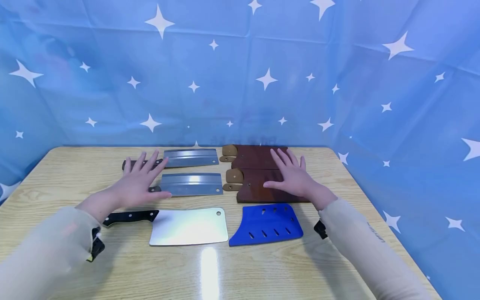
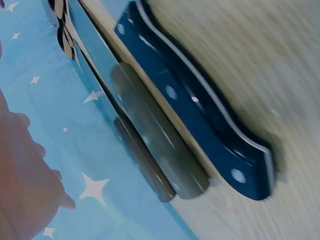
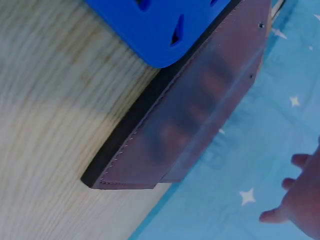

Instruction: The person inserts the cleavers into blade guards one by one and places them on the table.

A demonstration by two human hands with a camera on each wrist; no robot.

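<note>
My left hand [image 1: 136, 183], fingers spread, hovers over the handles of two cleavers with dark handles, a back cleaver [image 1: 193, 158] and a middle cleaver [image 1: 193, 185]. Nearer me lies a larger cleaver [image 1: 189, 227] with a black riveted handle [image 2: 192, 112]. All the blades point right. My right hand [image 1: 294, 177], also spread and holding nothing, is above two brown leather sheaths, a back sheath [image 1: 253, 156] and a front sheath [image 1: 256, 189], both with tan snap straps. It hides parts of them. A blue slotted blade guard [image 1: 264, 227] lies beside the large cleaver's tip.
Everything lies on a light wooden table [image 1: 150, 271]. A blue curtain [image 1: 225, 83] with white stars hangs behind the table and along its right side. Light glares off the table top near the front.
</note>
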